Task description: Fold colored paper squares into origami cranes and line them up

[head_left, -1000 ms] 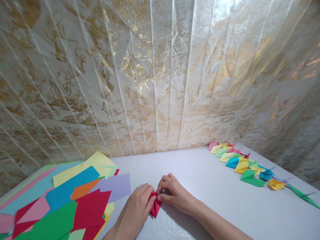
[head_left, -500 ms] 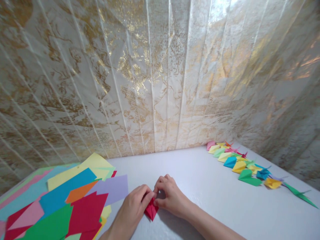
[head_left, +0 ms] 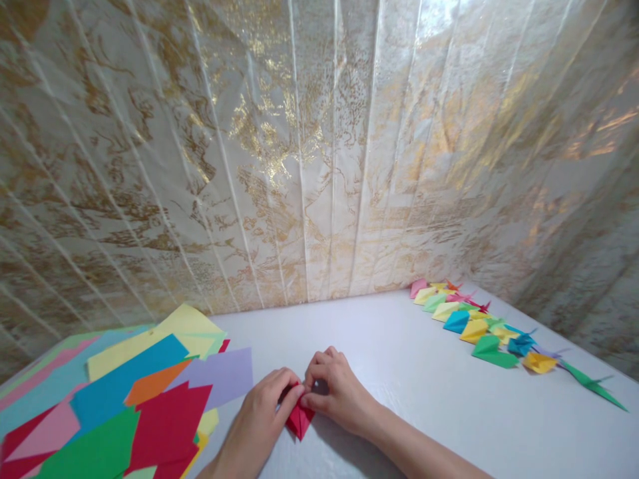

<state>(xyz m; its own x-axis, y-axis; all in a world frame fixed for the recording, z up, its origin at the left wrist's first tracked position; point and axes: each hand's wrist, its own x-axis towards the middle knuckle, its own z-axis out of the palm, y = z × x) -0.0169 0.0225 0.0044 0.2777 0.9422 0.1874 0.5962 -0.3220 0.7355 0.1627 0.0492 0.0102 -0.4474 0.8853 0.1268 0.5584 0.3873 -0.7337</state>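
Between my hands, low in the middle of the head view, is a small red folded paper with a pointed lower end and a crease down its middle. My left hand pinches its upper left part, thumb on top. From the other side my right hand grips the upper right edge, thumb and fingertips bent together. The upper end of the paper is hidden under the fingers. Its tip points toward me, on or just over the white table.
Loose coloured paper sheets, among them a red sheet, a green sheet and a blue sheet, overlap on the left. Several folded paper pieces, such as a green one, line the right side. A gold-patterned curtain hangs behind.
The whole view has shifted slightly, with the sheets and folded pieces a little further left. Both hands keep their pinch on the red paper, barely moving.
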